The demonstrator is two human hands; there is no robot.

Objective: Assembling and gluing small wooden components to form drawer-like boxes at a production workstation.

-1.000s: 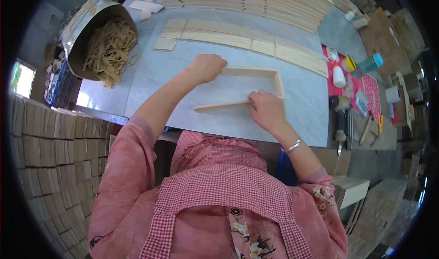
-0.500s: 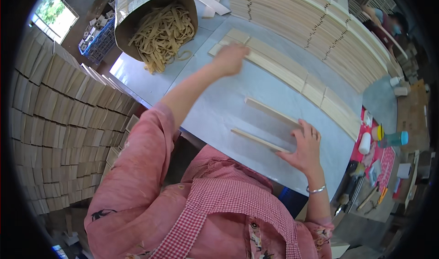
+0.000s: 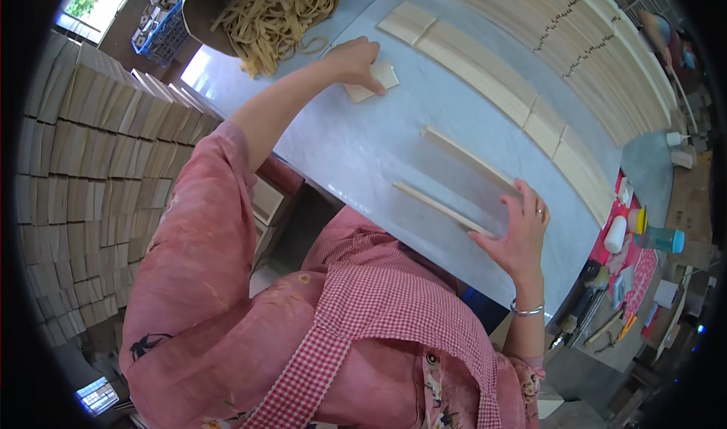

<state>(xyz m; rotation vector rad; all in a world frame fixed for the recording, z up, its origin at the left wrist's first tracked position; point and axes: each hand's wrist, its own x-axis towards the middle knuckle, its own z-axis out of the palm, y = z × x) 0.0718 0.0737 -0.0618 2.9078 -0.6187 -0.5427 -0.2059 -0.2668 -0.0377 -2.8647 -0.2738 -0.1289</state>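
Note:
My left hand (image 3: 356,62) grips a small flat wooden piece (image 3: 385,76) against the table, thumb along its near side. In the earlier frame it was at the row of pale boards (image 3: 485,79) lying farther back. With its fingers curved wide, my right hand (image 3: 521,236) steadies the right ends of two thin wooden strips. Its thumb touches the near strip (image 3: 438,204) and its fingertips meet the far strip (image 3: 466,155). Both strips appear to stand on edge, roughly parallel, with a gap between them.
A bag of tan flat bands (image 3: 276,24) stands at the back left. Tall stacked boards (image 3: 522,12) line the far side; more wood (image 3: 91,164) is piled at left. Bottles (image 3: 661,239) and tools sit at right. Another person (image 3: 674,46) is at the far right.
My left hand has come back from the board row toward the left, bringing a small wooden piece from its left end. My right hand stays at the two strips. The view has shifted slightly.

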